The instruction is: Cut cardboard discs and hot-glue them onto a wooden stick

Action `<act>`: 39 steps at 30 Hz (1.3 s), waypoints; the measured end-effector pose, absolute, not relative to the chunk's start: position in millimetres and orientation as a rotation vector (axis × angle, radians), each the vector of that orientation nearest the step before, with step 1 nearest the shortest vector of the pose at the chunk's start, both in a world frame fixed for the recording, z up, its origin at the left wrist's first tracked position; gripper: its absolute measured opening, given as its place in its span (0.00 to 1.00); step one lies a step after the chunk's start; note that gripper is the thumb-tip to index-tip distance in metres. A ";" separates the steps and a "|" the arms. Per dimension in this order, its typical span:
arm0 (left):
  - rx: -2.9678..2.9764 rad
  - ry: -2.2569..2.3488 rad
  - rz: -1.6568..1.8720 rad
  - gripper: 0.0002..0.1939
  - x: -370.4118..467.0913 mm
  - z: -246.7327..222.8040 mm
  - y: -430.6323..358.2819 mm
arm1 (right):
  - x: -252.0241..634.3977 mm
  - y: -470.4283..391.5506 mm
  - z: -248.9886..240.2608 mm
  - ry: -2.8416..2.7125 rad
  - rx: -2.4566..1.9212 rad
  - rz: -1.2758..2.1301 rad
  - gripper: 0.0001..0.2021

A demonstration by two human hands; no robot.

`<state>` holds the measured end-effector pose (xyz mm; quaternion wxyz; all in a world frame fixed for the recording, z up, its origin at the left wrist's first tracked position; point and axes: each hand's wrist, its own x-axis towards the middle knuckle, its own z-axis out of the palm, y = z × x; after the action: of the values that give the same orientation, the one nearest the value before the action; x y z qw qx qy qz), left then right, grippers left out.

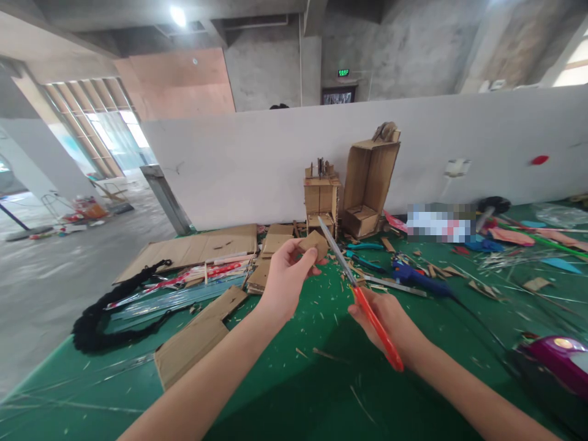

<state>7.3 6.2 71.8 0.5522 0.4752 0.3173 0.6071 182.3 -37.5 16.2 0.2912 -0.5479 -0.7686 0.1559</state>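
Between the thumb and fingers of my left hand (294, 269) is a small piece of cardboard (315, 244). My right hand (386, 318) grips a pair of scissors (374, 324) by the red handles. Their blades point up and away, just right of the cardboard piece, and look close together; whether they touch it I cannot tell. Beyond my hands stand a small cardboard structure (319, 199) with upright bits on top and a taller open cardboard box (371, 184) with a round part on its top.
Pliers with teal handles (367, 260) and a blue glue gun (420, 278) lie right of centre. Cardboard sheets (197, 331), a black yarn bundle (92, 324) and wrapped sticks (184, 297) are on the left. A purple device (558, 361) sits at the right edge. A white partition (239, 165) runs behind the green table.
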 end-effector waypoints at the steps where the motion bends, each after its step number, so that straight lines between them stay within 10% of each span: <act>1: 1.108 0.745 1.451 0.14 6.6 72.7 7.0 | 184.2 -37.6 16.0 -2.059 -1.408 0.468 0.16; 39: 1.064 0.705 1.452 0.09 5.8 66.0 10.2 | 194.0 -35.1 17.9 -1.985 -1.370 0.604 0.17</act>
<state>5.8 10.2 66.0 0.5680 0.4530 0.3000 0.6182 194.0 -35.1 17.9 0.3219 -0.5218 -0.7558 0.2300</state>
